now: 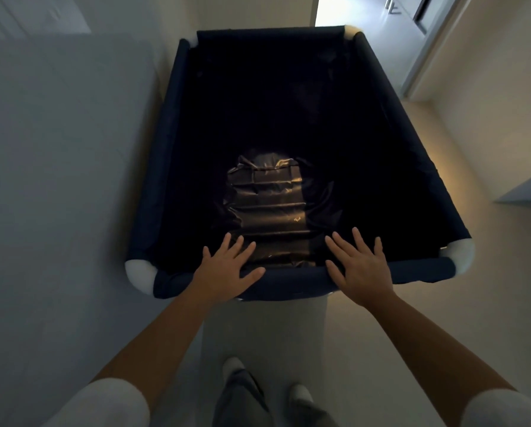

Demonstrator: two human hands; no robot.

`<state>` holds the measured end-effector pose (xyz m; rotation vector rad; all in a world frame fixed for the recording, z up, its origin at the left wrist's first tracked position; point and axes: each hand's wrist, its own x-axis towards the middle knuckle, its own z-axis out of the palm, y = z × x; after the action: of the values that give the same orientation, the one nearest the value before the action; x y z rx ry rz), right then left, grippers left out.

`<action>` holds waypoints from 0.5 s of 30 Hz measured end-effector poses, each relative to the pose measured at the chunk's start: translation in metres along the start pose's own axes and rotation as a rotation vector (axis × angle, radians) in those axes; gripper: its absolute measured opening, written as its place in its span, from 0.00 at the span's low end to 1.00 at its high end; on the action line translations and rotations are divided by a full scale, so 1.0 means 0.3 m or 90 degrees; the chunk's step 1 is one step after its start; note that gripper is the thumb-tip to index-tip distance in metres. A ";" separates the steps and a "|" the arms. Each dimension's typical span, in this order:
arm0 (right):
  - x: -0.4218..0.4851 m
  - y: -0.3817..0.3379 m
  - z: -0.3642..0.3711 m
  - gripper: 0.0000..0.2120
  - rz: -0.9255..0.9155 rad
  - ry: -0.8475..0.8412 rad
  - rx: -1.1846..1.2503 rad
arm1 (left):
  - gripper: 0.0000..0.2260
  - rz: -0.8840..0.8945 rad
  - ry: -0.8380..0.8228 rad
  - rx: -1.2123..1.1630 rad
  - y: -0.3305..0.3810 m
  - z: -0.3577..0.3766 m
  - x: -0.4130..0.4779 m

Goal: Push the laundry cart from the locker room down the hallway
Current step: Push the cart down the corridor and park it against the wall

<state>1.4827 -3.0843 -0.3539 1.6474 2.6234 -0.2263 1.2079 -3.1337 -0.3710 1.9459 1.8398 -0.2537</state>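
Pressing on the near rim of the laundry cart, the left hand and right hand lay flat with fingers spread and straight, curled round nothing. That dark fabric cart filled the middle of a narrow passage, with a pale wall just beside its left side and a bright doorway beyond its far right corner. White padded corners showed at the near ends of the rim. A crumpled, shiny dark sheet lay at the cart's bottom. Two white-toed feet stood on the floor below.
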 end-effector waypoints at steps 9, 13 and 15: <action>-0.175 0.141 -0.007 0.27 -0.049 0.021 -0.001 | 0.33 -0.027 0.033 -0.020 0.219 0.104 -0.121; -0.227 0.232 -0.005 0.29 -0.058 0.000 0.001 | 0.31 -0.036 0.056 -0.024 0.331 0.144 -0.146; -0.245 0.282 0.000 0.30 -0.059 -0.006 -0.010 | 0.31 -0.033 0.075 -0.023 0.386 0.163 -0.155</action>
<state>1.5908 -3.1138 -0.3548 1.5181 2.6895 -0.2150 1.3255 -3.1982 -0.3719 1.9272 1.9579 -0.1248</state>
